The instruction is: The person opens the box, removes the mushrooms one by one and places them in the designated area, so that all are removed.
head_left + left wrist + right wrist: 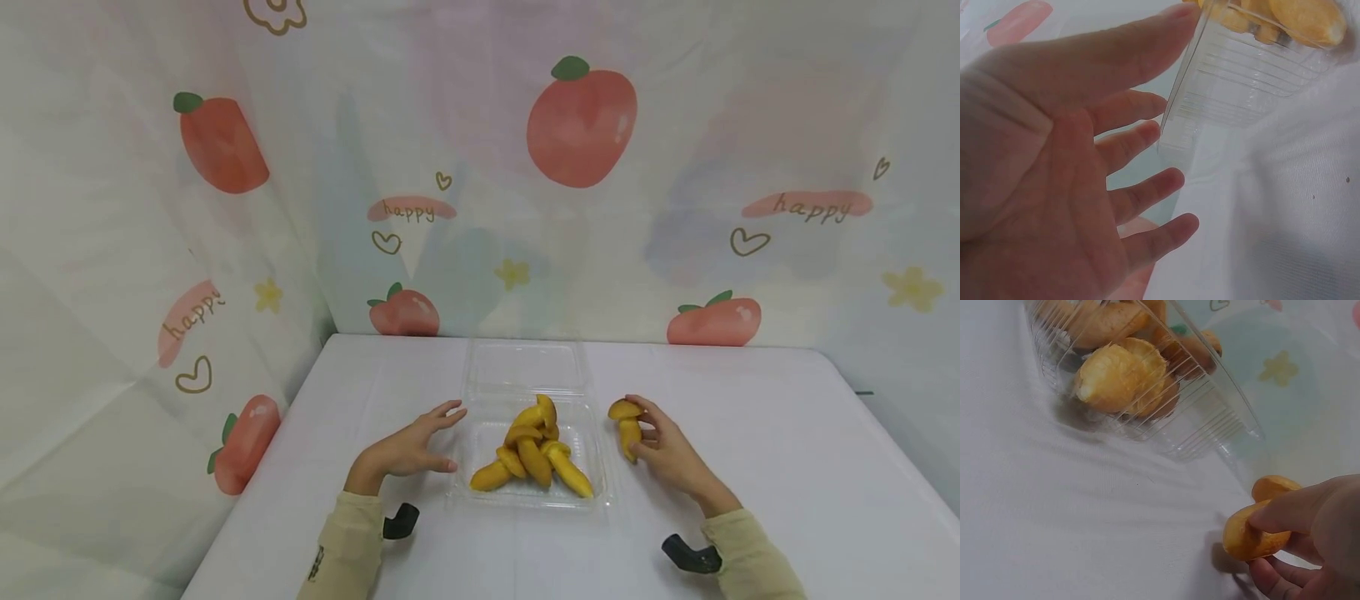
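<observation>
Between my hands on the table sits a clear plastic clamshell box (465,450) with several yellow mushrooms (534,458) piled in it. My right hand (671,450) pinches another mushroom (628,429) between thumb and fingers, just right of the box; in the right wrist view this mushroom (1254,534) is close to the cloth. On the other side, my left hand (408,446) has its fingers spread beside the box's left wall. The left wrist view has the left thumb (1166,31) at the rim of the box (1235,75); whether it touches cannot be told.
The box's transparent lid (525,367) lies folded back behind it, towards the wall. A white cloth covers the table (420,558). A fabric backdrop (480,150) with printed fruit rises at the back and left. Dark curved pieces (401,522) stick out by both sleeves.
</observation>
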The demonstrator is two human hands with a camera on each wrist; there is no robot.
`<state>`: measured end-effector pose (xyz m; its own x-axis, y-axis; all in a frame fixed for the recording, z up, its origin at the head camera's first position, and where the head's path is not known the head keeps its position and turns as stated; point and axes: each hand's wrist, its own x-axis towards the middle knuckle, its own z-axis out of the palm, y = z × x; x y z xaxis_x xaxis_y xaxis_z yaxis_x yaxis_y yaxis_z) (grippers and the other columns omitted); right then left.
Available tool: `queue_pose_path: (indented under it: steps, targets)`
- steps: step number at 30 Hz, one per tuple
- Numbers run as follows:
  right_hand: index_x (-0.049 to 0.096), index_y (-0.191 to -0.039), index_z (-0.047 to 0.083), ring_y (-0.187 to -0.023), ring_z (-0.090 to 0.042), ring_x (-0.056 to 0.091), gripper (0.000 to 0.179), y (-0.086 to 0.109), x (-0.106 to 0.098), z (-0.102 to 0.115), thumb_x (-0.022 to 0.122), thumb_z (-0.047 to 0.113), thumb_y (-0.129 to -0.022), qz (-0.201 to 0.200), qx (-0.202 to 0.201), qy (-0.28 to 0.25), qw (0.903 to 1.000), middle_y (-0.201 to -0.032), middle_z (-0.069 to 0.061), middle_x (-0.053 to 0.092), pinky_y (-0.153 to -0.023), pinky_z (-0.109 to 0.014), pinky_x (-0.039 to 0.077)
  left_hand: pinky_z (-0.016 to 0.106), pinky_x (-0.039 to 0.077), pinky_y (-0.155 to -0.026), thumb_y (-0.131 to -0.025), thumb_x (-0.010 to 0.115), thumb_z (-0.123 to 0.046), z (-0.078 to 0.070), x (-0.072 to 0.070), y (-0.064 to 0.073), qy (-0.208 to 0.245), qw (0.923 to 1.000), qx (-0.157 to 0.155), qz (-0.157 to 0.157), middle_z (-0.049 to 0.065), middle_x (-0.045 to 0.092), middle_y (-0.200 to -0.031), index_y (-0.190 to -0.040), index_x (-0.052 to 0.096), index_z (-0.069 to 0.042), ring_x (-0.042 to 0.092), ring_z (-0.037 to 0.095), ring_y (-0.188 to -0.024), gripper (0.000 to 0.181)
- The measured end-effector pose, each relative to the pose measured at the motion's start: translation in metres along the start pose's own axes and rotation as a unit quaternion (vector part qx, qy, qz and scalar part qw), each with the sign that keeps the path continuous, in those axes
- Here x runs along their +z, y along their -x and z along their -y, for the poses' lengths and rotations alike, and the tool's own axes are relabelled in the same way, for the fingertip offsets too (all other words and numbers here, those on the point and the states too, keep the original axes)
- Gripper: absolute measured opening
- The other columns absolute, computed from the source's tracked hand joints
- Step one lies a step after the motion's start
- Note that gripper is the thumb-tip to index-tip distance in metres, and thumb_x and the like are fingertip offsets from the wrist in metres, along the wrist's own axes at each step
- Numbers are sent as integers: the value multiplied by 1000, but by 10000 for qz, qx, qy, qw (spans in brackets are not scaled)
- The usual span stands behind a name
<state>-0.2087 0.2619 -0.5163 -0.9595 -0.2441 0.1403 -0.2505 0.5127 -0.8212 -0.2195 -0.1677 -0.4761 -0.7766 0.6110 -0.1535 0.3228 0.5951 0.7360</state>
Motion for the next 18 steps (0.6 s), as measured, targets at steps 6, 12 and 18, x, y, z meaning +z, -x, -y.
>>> queue_pose_path:
  steps: [6, 12, 18]
  targets:
    - [32, -151, -4, -110, -47, 64, 71, 0, 3, 1, 64, -12, -88, 8, 15, 64, 10000, -141, -33, 46, -85, -34, 59, 67, 21, -121, -92, 75, -18, -1, 0, 0, -4, 10000, 73, -20, 15, 13, -171, -159, 28, -5, 15, 42, -156, 83]
    - [34, -151, -4, -106, -43, 66, 70, 1, 4, 2, 66, -10, -89, 54, 104, 141, 9998, -139, -34, 49, -80, -20, 55, 68, 21, -121, -92, 75, -18, -1, 0, 1, 13, 10000, 67, -26, 16, 13, -171, -159, 29, -5, 16, 42, -156, 83]
    - [36, -150, -2, -102, -36, 67, 69, 2, 4, -1, 67, -9, -89, 29, 132, 252, 9996, -137, -32, 52, -76, -20, 54, 68, 21, -121, -92, 75, -18, -2, 0, 0, -12, 10000, 34, -37, 15, 13, -171, -159, 29, -5, 16, 41, -156, 83]
